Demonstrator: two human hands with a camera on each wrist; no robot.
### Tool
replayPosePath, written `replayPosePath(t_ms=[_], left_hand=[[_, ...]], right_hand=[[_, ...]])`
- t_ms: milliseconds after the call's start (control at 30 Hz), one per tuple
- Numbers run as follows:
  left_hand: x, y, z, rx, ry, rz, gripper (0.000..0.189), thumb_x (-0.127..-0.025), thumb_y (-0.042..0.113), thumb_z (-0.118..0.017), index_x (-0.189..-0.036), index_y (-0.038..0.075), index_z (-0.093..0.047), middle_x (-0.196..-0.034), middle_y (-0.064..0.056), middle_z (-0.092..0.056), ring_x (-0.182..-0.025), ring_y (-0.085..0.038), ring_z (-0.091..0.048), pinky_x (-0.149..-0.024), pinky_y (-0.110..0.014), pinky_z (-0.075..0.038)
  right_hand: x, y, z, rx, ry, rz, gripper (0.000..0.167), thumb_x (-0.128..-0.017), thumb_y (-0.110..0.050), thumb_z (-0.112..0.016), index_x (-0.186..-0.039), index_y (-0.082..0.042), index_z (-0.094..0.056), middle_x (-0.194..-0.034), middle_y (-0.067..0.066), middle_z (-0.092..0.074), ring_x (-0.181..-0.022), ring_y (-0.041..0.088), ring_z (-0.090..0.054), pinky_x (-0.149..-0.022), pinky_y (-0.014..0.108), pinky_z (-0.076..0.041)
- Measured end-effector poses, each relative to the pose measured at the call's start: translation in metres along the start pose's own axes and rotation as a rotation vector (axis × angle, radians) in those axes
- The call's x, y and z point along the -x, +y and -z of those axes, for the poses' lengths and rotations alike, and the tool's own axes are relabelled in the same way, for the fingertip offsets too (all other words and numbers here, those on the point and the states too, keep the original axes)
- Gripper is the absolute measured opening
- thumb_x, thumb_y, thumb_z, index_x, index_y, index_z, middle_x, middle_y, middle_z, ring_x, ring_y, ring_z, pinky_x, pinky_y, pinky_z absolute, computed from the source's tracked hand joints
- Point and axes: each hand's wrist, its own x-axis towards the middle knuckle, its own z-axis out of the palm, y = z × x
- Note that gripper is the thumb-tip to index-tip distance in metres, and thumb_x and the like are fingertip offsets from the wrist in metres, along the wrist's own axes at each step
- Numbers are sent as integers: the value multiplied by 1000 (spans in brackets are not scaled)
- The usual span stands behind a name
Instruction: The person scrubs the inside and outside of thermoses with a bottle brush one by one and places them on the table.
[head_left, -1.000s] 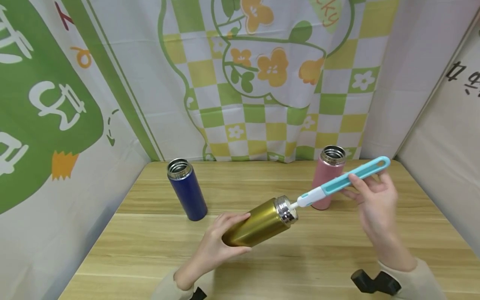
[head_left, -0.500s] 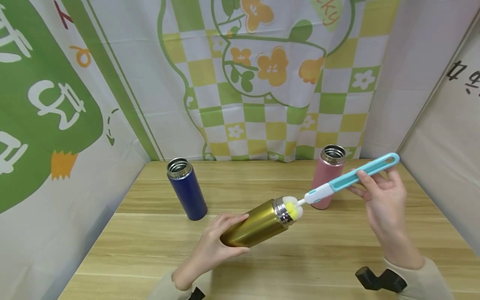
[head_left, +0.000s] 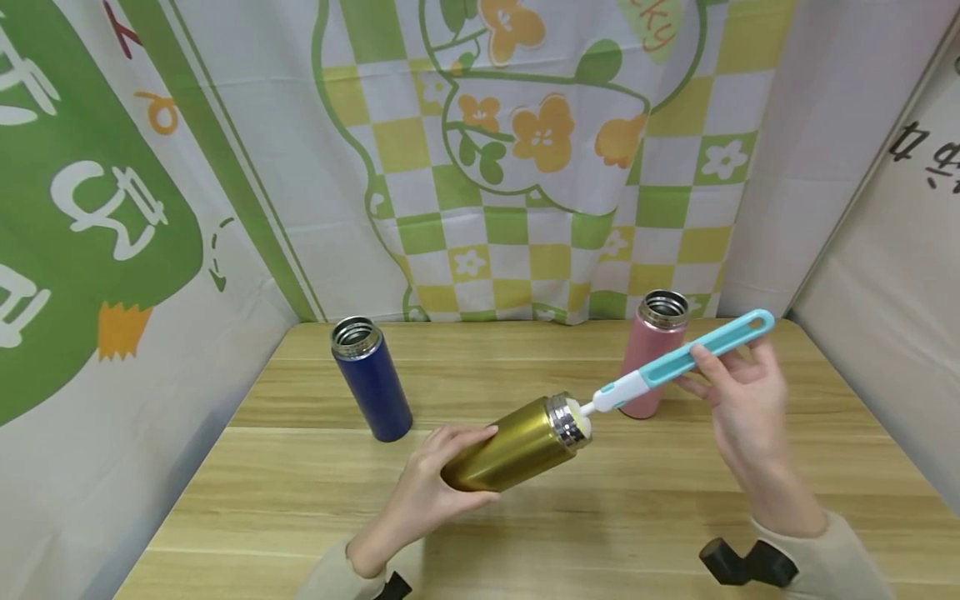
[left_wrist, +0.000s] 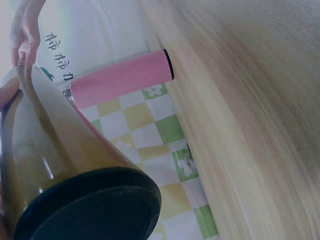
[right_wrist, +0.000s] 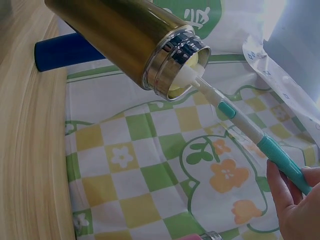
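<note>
My left hand grips the lower body of a gold thermos bottle, tilted with its open steel mouth up to the right. In my right hand is a bottle brush with a turquoise and white handle, pinched between thumb and fingers. The brush's sponge head, white and yellow, sits in the bottle's mouth, mostly hidden inside; its thin white stem comes out. The left wrist view shows the bottle's dark base close up.
A blue thermos bottle without a lid stands upright at the left on the wooden table. Behind the brush stands a lidless pink thermos bottle. A patterned cloth hangs along the table's back edge.
My right hand first drew the brush outward to the right, baring the yellow and white sponge, then pushed it back into the gold bottle. The left hand and bottle stay almost still.
</note>
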Motion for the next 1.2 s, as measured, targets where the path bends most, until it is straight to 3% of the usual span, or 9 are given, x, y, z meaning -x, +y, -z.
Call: replayPosePath(t_ms=[167, 367, 467, 600, 700, 933, 1100, 1133, 1200], left_hand=[[0, 2, 0, -18, 7, 6, 71, -55, 22, -83, -120, 17, -55, -104, -3, -57, -94, -17, -52, -75, -31, -45], [-4, 6, -4, -7, 8, -31, 71, -55, 20, -83, -120, 17, -54, -105, -3, -56, -94, -18, -52, -75, -31, -45], [-6, 7, -7, -8, 18, -32, 70, -56, 21, -83, -120, 17, -54, -106, -3, -56, -95, -18, -52, -75, -31, -46], [-5, 7, -7, -8, 36, -19, 71, -54, 20, -83, -119, 17, -55, -106, -4, -56, -95, -18, -52, -76, -32, -46], [-5, 6, -7, -10, 39, -15, 71, -54, 19, -84, -119, 17, -55, -105, -4, -56, -96, -18, -52, -75, -32, -46], [-4, 6, -6, -19, 33, -22, 72, -54, 20, -83, -120, 17, -55, -105, -3, -56, -95, -18, -52, -75, -32, -46], [-4, 5, -6, -22, 23, -20, 70, -56, 23, -82, -120, 18, -54, -106, -3, -56, -96, -18, -52, -75, -32, -46], [-3, 5, -5, -24, 22, -18, 70, -56, 23, -82, -121, 18, -54, -106, -3, -56, -95, -18, -52, -75, -33, -46], [-3, 5, -5, -27, 23, -12, 71, -56, 22, -83, -120, 18, -54, -106, -3, -56, -95, -18, -52, -75, -33, -46]], right_hand=[[5, 7, -6, 87, 11, -2, 28, -80, 13, -53, -102, -3, -46, -80, 9, -63, -71, 18, -64, -63, 34, -52], [18, 28, -9, 156, -137, -62, 38, -83, 9, -51, -118, -1, -39, -96, 12, -61, -77, 21, -64, -68, 35, -51], [14, 53, 11, 130, -220, -57, 54, -83, 7, -54, -131, -2, -29, -104, 20, -56, -84, 28, -62, -71, 41, -49], [5, 93, 49, 83, -317, -25, 60, -83, 12, -50, -135, 0, -24, -107, 28, -51, -89, 38, -58, -72, 45, -48], [9, 93, 45, 116, -296, -18, 59, -83, 6, -54, -133, 3, -24, -104, 26, -52, -87, 36, -59, -71, 43, -49], [27, 58, -2, 210, -194, -49, 57, -83, -1, -59, -131, 4, -28, -96, 16, -57, -82, 23, -63, -72, 38, -49], [20, 63, 12, 153, -203, -39, 53, -84, 7, -52, -131, 2, -29, -101, 21, -55, -83, 29, -62, -71, 41, -49], [12, 77, 31, 97, -222, -26, 53, -83, 9, -51, -131, 1, -30, -103, 22, -55, -83, 31, -62, -71, 42, -49], [13, 70, 25, 105, -171, -41, 51, -83, 8, -53, -129, 3, -31, -100, 21, -57, -80, 31, -63, -69, 43, -49]])
